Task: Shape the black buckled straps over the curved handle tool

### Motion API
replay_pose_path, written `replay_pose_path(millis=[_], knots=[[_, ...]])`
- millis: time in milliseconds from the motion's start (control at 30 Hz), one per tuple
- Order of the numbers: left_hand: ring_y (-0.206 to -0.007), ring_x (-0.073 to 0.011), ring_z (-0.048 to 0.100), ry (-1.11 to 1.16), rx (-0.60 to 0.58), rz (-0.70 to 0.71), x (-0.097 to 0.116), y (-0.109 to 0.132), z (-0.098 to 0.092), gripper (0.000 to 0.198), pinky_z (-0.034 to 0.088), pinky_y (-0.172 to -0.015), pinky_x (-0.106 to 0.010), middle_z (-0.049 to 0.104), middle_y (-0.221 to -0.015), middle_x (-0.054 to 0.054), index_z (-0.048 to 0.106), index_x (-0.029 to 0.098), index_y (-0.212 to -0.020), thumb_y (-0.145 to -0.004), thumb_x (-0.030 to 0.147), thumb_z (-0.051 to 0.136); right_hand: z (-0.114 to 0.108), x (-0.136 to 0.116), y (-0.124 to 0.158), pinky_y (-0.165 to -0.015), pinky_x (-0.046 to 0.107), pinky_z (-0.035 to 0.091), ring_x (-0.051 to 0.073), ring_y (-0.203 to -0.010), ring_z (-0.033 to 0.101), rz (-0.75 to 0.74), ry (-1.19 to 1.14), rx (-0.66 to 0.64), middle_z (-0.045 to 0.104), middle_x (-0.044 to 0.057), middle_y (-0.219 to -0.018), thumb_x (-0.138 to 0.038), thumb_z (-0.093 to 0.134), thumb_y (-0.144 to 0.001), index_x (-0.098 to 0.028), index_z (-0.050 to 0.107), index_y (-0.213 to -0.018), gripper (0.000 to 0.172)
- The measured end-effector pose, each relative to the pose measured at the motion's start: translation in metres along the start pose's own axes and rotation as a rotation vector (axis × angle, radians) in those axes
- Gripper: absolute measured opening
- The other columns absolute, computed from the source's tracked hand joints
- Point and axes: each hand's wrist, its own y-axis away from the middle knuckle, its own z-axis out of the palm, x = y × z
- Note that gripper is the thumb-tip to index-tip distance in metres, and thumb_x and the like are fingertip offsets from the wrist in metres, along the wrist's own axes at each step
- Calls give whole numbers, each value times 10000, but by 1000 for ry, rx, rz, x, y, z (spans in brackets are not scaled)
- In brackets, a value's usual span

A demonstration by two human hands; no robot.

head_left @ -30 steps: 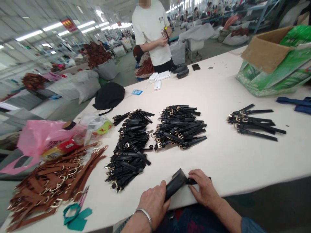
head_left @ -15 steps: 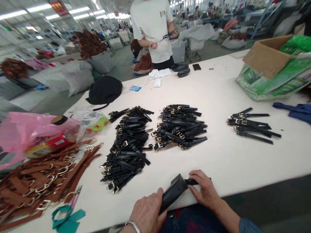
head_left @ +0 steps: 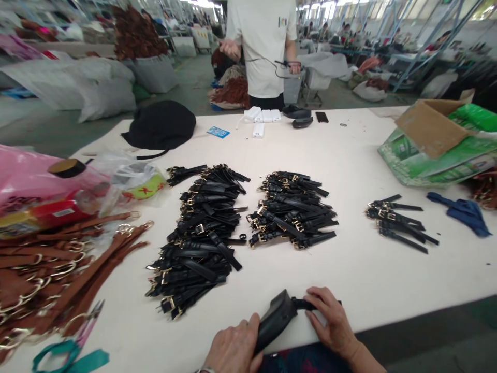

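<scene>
At the table's near edge my left hand is wrapped round a wide, curved black piece that looks like leather; its exact kind I cannot tell. A narrow black strap extends from its upper end. My right hand pinches this strap between thumb and fingers, and the strap's tip shows past the hand. Beyond my hands lie a long pile of black buckle straps with gold buckles, a second such pile, and a smaller group at the right.
Brown straps with gold rings and teal-handled scissors lie at the left, near a pink bag. A black cap, white devices, a phone and a green box are farther back. A person stands across the table holding a cable.
My view has tilted down and shifted slightly. Both hands keep their hold on the black piece and its strap. Across the table, the person's hands have moved apart.
</scene>
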Motion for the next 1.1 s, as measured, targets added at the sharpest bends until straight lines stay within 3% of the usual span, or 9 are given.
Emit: replay_pose_path(millis=[267, 500, 733, 967, 1100], knots=[[-991, -293, 516, 60, -24, 43, -20, -8, 17, 535, 406, -841, -446, 513, -1174, -119, 292, 203, -1303, -784, 278, 397, -3, -7, -5, -829, 443, 463, 248, -996, 505, 28, 49, -1, 526, 113, -1057, -180, 519, -766, -210, 513, -1091, 327], [-922, -292, 557, 55, -89, 37, -9, -2, 9, 510, 441, -786, -441, 558, -1081, -102, 349, 205, -1253, -752, 266, 422, -2, -7, -4, -820, 434, 456, 249, -997, 492, 26, 30, -8, 511, 112, -1066, -180, 518, -766, -214, 505, -1103, 339], [-905, -264, 564, 5, -19, -73, 7, 12, 10, 451, 447, -775, -406, 577, -1045, -70, 406, 233, -1181, -732, 260, 446, -3, -8, -8, -778, 417, 436, 233, -915, 494, -25, -13, -41, 531, 90, -981, -170, 500, -785, -231, 509, -1105, 326], [-952, -213, 551, 38, 75, -189, 7, 36, 27, 416, 431, -808, -317, 586, -1060, -53, 393, 242, -1182, -768, 279, 417, 5, -34, -41, -743, 369, 406, 205, -842, 487, -120, -101, -203, 562, 58, -888, -179, 520, -784, -233, 557, -998, 224], [-968, -225, 548, 45, 87, -279, 7, 52, 34, 426, 428, -821, -345, 579, -1073, -67, 381, 230, -1193, -770, 273, 412, 13, -39, -58, -752, 354, 399, 195, -852, 484, -204, -168, -251, 561, 50, -880, -187, 505, -790, -223, 562, -968, 191]])
